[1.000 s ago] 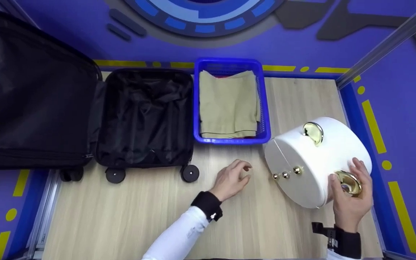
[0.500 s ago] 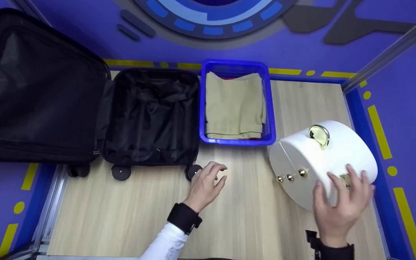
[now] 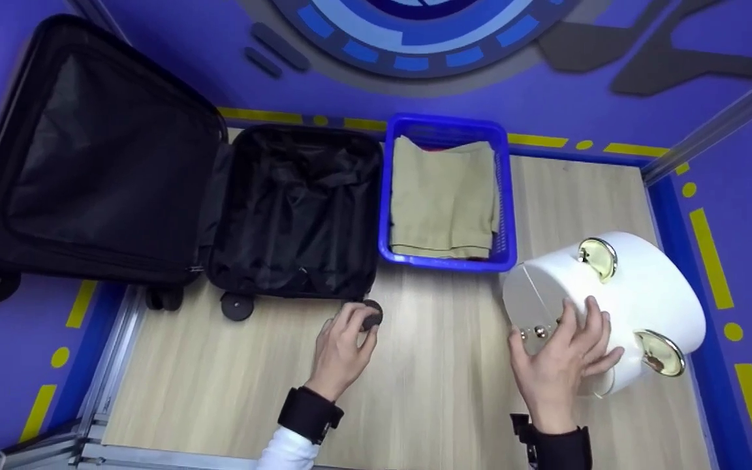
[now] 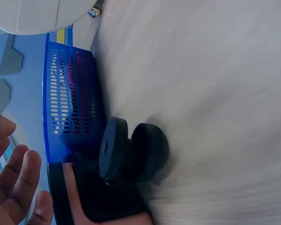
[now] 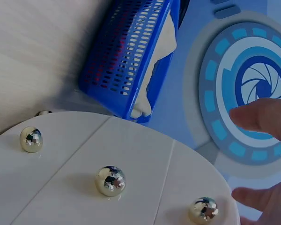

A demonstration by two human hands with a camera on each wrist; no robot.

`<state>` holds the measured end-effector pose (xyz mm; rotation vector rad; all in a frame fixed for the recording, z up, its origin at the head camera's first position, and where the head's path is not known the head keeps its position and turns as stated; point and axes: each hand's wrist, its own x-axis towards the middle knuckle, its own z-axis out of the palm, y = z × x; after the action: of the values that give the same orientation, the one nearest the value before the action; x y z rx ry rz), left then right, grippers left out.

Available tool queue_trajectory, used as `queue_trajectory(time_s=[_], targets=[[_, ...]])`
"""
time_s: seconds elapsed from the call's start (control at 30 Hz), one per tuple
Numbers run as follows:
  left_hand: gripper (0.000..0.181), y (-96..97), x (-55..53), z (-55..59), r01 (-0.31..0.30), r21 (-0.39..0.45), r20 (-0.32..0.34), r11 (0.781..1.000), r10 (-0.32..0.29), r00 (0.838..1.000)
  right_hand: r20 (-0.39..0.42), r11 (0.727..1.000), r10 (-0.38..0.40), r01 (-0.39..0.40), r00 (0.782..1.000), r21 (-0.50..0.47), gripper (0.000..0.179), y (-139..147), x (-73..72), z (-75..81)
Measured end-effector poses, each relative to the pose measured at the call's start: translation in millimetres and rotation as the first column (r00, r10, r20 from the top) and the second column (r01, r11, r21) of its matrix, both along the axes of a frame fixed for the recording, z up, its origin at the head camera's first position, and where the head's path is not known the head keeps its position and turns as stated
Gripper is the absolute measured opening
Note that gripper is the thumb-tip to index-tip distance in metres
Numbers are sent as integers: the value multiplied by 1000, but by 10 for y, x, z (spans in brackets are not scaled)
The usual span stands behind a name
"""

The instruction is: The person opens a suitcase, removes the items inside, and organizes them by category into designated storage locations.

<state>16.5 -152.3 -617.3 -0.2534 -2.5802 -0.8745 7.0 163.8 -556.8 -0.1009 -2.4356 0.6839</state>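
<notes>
My left hand [image 3: 341, 349], fingers loosely bent, is right at a black wheel [image 3: 372, 314] of the open black suitcase [image 3: 297, 287]. In the left wrist view, the fingers [image 4: 23, 173] stand apart from the double wheel [image 4: 114, 150] and grip nothing. My right hand [image 3: 555, 369] spreads over the front edge of a white rounded box [image 3: 657, 281] on the right of the table. The box has a flat front with gold ball knobs [image 5: 110, 181] and two gold cup-shaped pieces [image 3: 662, 352] on its upturned side. Nothing shows between the right fingers.
A blue plastic basket [image 3: 448, 263] holding folded khaki cloth [image 3: 441, 196] stands beside the suitcase. The suitcase lid [image 3: 115, 170] leans open at the left. Behind is a blue printed wall [image 3: 350, 98]. A metal rail [image 3: 108, 378] runs along the table's left edge.
My left hand has moved left to the suitcase wheel. My right hand has left the gold cup-shaped piece and moved left to the box's front edge. The head view has shifted.
</notes>
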Motion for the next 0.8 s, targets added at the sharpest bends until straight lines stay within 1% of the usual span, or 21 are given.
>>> queue_trajectory(time_s=[0.1,0.2,0.3,0.4,0.5,0.63,0.7,0.8], targets=[[28,1,8,-8,-2,-4,19,1000,2,1000,-30,998,-64,64,998,-14,92,-7,-85,-44],[29,12,16,-5,-7,-8,30,1000,8,1000,-46,993,-119,119,992,-17,93,-13,-195,-66],[30,24,27,-3,-10,-8,29,1000,11,1000,-40,986,-167,166,985,-14,87,8,-306,-70],[30,36,26,-10,-10,-3,31,1000,10,999,-41,981,-194,194,980,-9,78,70,-427,-98],[31,45,20,-16,-8,4,33,1000,8,999,-67,981,-194,195,979,3,71,186,-548,-151],[31,54,7,-16,-1,9,29,1000,0,1000,-108,984,-169,173,980,31,62,422,-707,-184],[31,57,5,-18,-1,11,26,1000,1,1000,-110,988,-147,152,983,39,59,538,-791,-171],[30,66,6,-24,-3,11,26,1000,3,1000,-82,993,-108,111,991,34,57,674,-936,-128]])
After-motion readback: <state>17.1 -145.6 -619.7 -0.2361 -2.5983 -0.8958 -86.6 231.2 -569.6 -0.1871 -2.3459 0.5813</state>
